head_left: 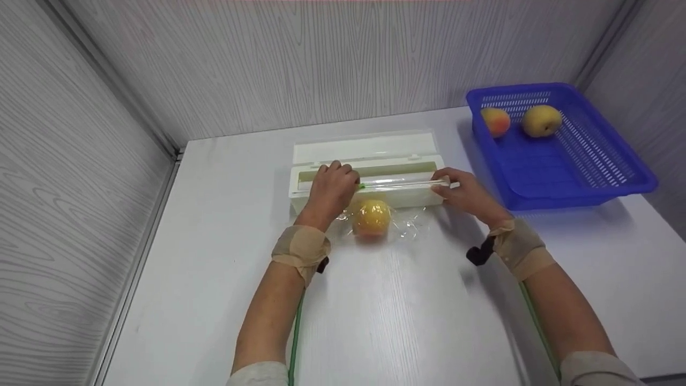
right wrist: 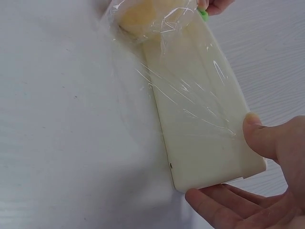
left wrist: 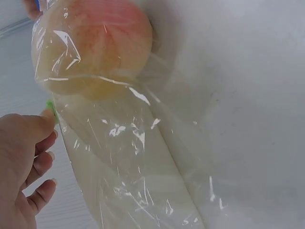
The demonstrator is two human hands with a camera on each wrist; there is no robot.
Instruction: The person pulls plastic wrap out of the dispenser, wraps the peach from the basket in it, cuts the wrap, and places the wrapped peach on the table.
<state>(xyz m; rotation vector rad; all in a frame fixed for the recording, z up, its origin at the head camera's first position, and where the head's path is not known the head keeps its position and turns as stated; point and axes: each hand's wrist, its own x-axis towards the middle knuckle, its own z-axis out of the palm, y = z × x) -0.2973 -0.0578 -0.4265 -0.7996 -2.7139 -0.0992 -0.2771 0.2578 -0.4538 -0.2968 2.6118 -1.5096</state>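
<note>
Ideally, the left hand (head_left: pixel 332 188), pinching the green slider (head_left: pixel 362 186), should run straight across the wrap (head_left: pixel 410 228) while the right hand (head_left: pixel 467 194), gripping the box (head_left: pixel 407 199) at its end, steadies it.

Pale grey wood-grain walls (head_left: pixel 343 59) stand behind and beside a glossy white tabletop (head_left: pixel 214 214).

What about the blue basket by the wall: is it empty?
No: a yellow fruit and a yellow-and-red fruit lie in the blue basket, near its far side.
</note>
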